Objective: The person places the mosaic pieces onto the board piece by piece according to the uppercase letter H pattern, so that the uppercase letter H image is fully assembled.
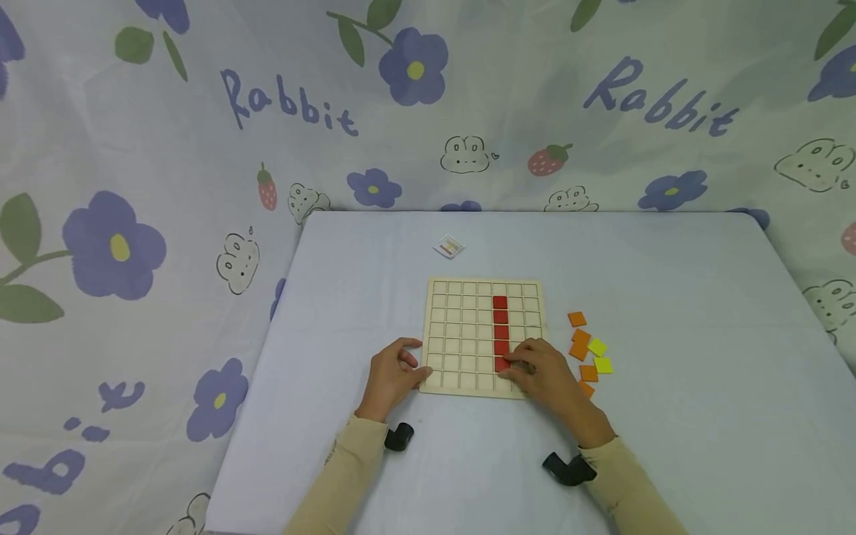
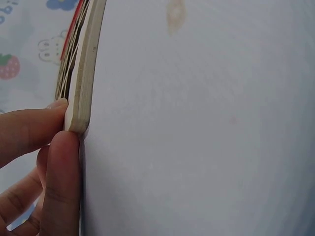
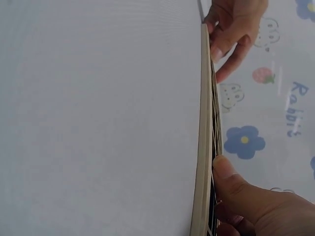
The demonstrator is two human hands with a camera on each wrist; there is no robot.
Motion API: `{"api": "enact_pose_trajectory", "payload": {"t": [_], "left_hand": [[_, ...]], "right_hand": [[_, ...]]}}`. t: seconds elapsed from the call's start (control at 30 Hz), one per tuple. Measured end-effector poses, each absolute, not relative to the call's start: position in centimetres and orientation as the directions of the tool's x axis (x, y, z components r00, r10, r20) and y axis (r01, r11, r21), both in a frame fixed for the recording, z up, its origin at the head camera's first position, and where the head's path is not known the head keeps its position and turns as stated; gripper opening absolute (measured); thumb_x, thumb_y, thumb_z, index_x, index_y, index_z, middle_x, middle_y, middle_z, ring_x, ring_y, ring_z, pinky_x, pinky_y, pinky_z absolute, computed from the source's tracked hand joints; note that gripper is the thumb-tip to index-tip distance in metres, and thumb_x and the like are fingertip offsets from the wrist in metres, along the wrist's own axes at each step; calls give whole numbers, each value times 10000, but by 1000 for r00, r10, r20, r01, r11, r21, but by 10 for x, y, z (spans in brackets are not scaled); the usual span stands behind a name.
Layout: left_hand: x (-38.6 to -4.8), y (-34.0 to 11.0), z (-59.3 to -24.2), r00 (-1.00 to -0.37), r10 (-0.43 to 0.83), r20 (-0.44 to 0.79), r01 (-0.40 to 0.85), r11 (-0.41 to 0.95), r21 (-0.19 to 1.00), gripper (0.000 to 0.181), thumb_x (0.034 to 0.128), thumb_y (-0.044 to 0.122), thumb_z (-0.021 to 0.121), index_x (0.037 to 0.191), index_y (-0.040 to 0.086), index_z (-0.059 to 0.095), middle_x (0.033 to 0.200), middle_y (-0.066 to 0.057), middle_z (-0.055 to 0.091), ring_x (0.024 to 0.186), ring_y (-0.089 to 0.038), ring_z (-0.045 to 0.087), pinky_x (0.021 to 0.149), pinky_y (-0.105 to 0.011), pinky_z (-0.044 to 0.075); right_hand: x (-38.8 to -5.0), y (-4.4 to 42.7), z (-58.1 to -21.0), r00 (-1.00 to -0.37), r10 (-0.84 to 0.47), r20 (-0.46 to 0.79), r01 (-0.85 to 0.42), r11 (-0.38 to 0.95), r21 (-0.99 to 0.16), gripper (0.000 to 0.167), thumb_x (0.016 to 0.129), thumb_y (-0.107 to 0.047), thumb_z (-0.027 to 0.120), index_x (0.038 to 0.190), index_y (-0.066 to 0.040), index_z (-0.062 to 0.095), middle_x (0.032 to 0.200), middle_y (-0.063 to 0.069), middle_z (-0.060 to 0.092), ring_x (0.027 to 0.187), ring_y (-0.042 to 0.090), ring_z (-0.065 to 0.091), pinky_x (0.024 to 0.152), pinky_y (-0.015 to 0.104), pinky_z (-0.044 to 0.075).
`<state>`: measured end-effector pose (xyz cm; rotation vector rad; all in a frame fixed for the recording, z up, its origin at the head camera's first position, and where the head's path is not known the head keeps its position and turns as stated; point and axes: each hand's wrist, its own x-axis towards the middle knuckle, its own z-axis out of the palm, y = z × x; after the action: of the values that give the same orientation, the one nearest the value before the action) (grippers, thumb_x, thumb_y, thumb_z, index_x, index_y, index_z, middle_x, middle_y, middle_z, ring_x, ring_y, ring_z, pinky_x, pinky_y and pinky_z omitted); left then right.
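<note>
A wooden grid board (image 1: 461, 334) lies on the table with a column of several red square tiles (image 1: 501, 317) in its cells. My left hand (image 1: 391, 379) grips the board's left edge near the front corner; in the left wrist view its thumb (image 2: 29, 128) is on the top face and a finger is against the side. My right hand (image 1: 545, 375) reaches over the board's front right part. Its thumb and index finger pinch the nearest red tile (image 1: 501, 364) of the column. That tile is hidden in the right wrist view, where the right thumb (image 3: 236, 189) shows over the board's edge.
Orange tiles (image 1: 577, 319) and yellow tiles (image 1: 603, 365) lie loose right of the board, one orange tile partly behind the right forearm. A small printed card (image 1: 449, 247) lies behind the board. A patterned cloth (image 1: 501, 96) hangs behind the white table (image 1: 682, 312).
</note>
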<state>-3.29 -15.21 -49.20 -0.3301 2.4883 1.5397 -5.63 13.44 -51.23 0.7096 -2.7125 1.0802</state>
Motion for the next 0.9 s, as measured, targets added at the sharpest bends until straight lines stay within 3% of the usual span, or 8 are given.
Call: {"api": "enact_pose_trajectory", "payload": {"t": [0.2,0.63,0.9], "left_hand": [[-33,-152,-492,-956,-87,-281,-290,439,850,474,803,30,818,1246,69,653,904,-110,591,624,-110,610,590,-266,586],[-33,-151,-491,-957,-85,-279,-287,446,848,480,801,26,817,1249,55,647,901,-108,588,617,-110,618,595,-268,582],[-33,-152,-490,-956,-82,-283,-289,450,845,480,804,30,816,1251,58,645,910,-115,591,628,-109,617,597,-264,584]], "right_hand": [[-56,136,-515,-874,-373,311,-484,629,-608,284,695,-168,904,937,-65,796,868,9,668,743,84,489,603,195,461],[-55,134,-513,-909,-356,216,-406,643,-650,295,745,-193,880,996,-70,786,887,-15,652,756,71,474,623,185,433],[-51,144,-509,-912,-291,290,-411,651,-638,376,725,-237,900,1046,-86,776,958,2,724,854,126,573,697,255,531]]}}
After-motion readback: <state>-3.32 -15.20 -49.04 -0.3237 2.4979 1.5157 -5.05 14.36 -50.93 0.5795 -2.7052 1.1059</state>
